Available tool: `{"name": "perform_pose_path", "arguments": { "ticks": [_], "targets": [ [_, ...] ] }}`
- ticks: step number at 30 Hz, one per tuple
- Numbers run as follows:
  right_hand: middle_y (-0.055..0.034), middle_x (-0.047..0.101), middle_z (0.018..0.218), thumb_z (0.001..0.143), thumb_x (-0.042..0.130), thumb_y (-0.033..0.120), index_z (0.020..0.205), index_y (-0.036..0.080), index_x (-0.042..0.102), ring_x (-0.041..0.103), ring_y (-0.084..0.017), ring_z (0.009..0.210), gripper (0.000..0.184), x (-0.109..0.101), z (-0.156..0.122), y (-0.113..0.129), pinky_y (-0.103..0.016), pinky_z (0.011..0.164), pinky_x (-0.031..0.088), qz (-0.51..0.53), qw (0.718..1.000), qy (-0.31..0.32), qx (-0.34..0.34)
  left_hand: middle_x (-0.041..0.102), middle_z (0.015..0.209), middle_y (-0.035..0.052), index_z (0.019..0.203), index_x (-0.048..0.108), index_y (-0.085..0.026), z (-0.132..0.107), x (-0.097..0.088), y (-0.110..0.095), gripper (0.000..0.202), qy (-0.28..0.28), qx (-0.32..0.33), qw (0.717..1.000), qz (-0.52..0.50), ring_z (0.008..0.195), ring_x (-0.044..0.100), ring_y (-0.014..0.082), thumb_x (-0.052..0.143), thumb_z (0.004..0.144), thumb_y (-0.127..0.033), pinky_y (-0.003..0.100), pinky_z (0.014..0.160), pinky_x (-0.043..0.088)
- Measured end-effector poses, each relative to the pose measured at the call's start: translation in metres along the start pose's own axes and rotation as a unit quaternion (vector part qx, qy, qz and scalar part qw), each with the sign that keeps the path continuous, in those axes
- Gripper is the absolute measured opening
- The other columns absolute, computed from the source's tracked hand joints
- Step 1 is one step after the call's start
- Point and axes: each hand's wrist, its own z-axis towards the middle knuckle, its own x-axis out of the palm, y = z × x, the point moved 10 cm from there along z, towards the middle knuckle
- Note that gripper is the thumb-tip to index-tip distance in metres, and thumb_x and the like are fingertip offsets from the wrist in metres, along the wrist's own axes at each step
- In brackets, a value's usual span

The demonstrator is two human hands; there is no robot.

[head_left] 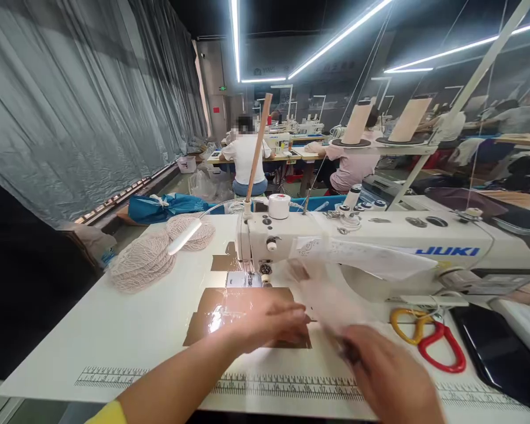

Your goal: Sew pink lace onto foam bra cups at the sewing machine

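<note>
My left hand (pixel 276 321) rests over the right part of a shiny brown sheet (pixel 236 303) on the machine bed. Its fingers are bent and closed at the sheet's right side, and the fingertips are partly hidden. My right hand (pixel 386 368) is to the right of the sheet, fingers curled round something dark and smeared by motion. A pale blurred streak stretches from it toward the machine; I cannot tell what it is. Just behind the brown sheet stands the needle and presser foot area of a white sewing machine (pixel 380 232). Another brown piece (pixel 223 262) lies behind the foot.
Red and yellow handled scissors (pixel 441 348) and a dark phone-like slab (pixel 497 353) lie at right. Bundles of beige lace or cord (pixel 143 262) sit at left under a lamp (pixel 184 237). A printed ruler (pixel 291 386) runs along the front edge. Other people work at machines behind.
</note>
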Motion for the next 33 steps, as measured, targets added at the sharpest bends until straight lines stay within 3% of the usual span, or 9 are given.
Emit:
{"name": "perform_pose_path", "arguments": {
  "ticks": [3, 7, 12, 16, 22, 25, 28, 30, 33],
  "targets": [
    [-0.0040, 0.075, 0.087, 0.077, 0.045, 0.010, 0.095, 0.027, 0.069, 0.070, -0.018, 0.076, 0.034, 0.030, -0.020, 0.056, -0.024, 0.067, 0.055, 0.009, 0.980, 0.070, -0.185, 0.067, 0.090, 0.0098, 0.097, 0.065, -0.012, 0.038, 0.014, 0.007, 0.053, -0.040, 0.010, 0.989, -0.145, 0.080, 0.064, 0.0187, 0.082, 0.062, -0.048, 0.035, 0.079, 0.051],
    [-0.0062, 0.074, 0.095, 0.078, 0.048, 0.017, 0.095, 0.025, 0.069, 0.071, -0.020, 0.084, 0.028, 0.022, -0.025, 0.041, -0.026, 0.070, 0.056, 0.098, 0.986, 0.037, -0.132, 0.068, 0.079, 0.0095, 0.084, 0.067, -0.010, 0.041, 0.026, -0.012, 0.048, -0.044, 0.050, 0.991, -0.112, 0.070, 0.061, 0.0168, 0.081, 0.061, -0.050, 0.028, 0.068, 0.049],
    [-0.0076, 0.072, 0.105, 0.086, 0.051, 0.029, 0.096, 0.024, 0.070, 0.069, -0.021, 0.098, 0.022, 0.020, -0.022, -0.028, -0.028, 0.081, 0.056, 0.130, 0.990, 0.060, 0.004, 0.069, 0.076, 0.0073, 0.079, 0.073, -0.012, -0.022, 0.033, -0.038, 0.042, 0.065, 0.062, 0.996, 0.021, 0.068, 0.060, 0.0145, 0.075, 0.069, -0.052, 0.025, 0.069, 0.048],
    [-0.0091, 0.071, 0.110, 0.086, 0.050, 0.030, 0.101, 0.022, 0.070, 0.068, -0.023, 0.101, 0.027, 0.034, -0.017, -0.039, -0.030, 0.082, 0.057, 0.059, 0.991, 0.116, -0.004, 0.065, 0.055, 0.0115, 0.056, 0.071, -0.013, -0.083, 0.019, -0.018, 0.051, 0.121, 0.045, 0.992, 0.013, 0.053, 0.060, 0.0195, 0.071, 0.061, -0.063, 0.028, 0.052, 0.047],
    [-0.0082, 0.056, 0.136, 0.082, 0.045, 0.019, 0.122, 0.022, 0.063, 0.052, -0.026, 0.124, 0.044, 0.070, 0.010, 0.024, -0.044, 0.096, 0.050, -0.010, 0.970, 0.174, -0.170, 0.049, 0.033, 0.0089, 0.031, 0.050, -0.020, -0.169, -0.039, -0.039, 0.059, -0.039, 0.242, 0.969, -0.001, 0.050, 0.062, 0.0224, 0.058, 0.064, -0.068, 0.029, 0.051, 0.048],
    [-0.0096, 0.056, 0.135, 0.086, 0.039, 0.020, 0.125, 0.018, 0.062, 0.054, -0.026, 0.123, 0.045, 0.099, 0.032, 0.012, -0.045, 0.096, 0.050, -0.072, 0.962, 0.215, -0.155, 0.070, 0.069, 0.0134, 0.046, 0.061, -0.018, -0.206, -0.081, -0.054, 0.053, -0.190, 0.205, 0.957, 0.075, 0.068, 0.066, 0.0278, 0.062, 0.062, -0.069, 0.036, 0.058, 0.051],
    [-0.0163, 0.065, 0.122, 0.086, 0.035, 0.025, 0.111, 0.012, 0.069, 0.059, -0.032, 0.116, 0.044, 0.106, 0.054, -0.010, -0.050, 0.093, 0.050, -0.116, 0.969, 0.170, -0.138, 0.070, 0.097, 0.0136, 0.080, 0.072, -0.017, -0.238, -0.120, -0.071, 0.044, -0.331, 0.210, 0.911, 0.131, 0.088, 0.065, 0.0295, 0.064, 0.072, -0.060, 0.041, 0.076, 0.051],
    [-0.0185, 0.068, 0.115, 0.085, 0.036, 0.029, 0.104, 0.014, 0.071, 0.061, -0.036, 0.111, 0.042, 0.101, 0.061, -0.007, -0.053, 0.089, 0.050, -0.100, 0.979, 0.124, -0.126, 0.071, 0.089, 0.0112, 0.101, 0.070, -0.015, -0.238, -0.132, -0.068, 0.040, -0.356, 0.189, 0.899, 0.170, 0.101, 0.061, 0.0282, 0.063, 0.081, -0.050, 0.043, 0.094, 0.043],
    [-0.0069, 0.073, 0.085, 0.092, 0.034, 0.039, 0.129, 0.020, 0.057, 0.069, -0.024, 0.071, 0.047, 0.100, 0.054, 0.021, -0.036, 0.064, 0.056, 0.046, 0.989, 0.133, -0.041, 0.070, 0.096, 0.0101, 0.102, 0.068, -0.012, -0.211, -0.136, -0.040, 0.042, -0.294, 0.130, 0.935, 0.152, 0.112, 0.056, 0.0281, 0.068, 0.078, -0.047, 0.040, 0.099, 0.040]
  ]
}}
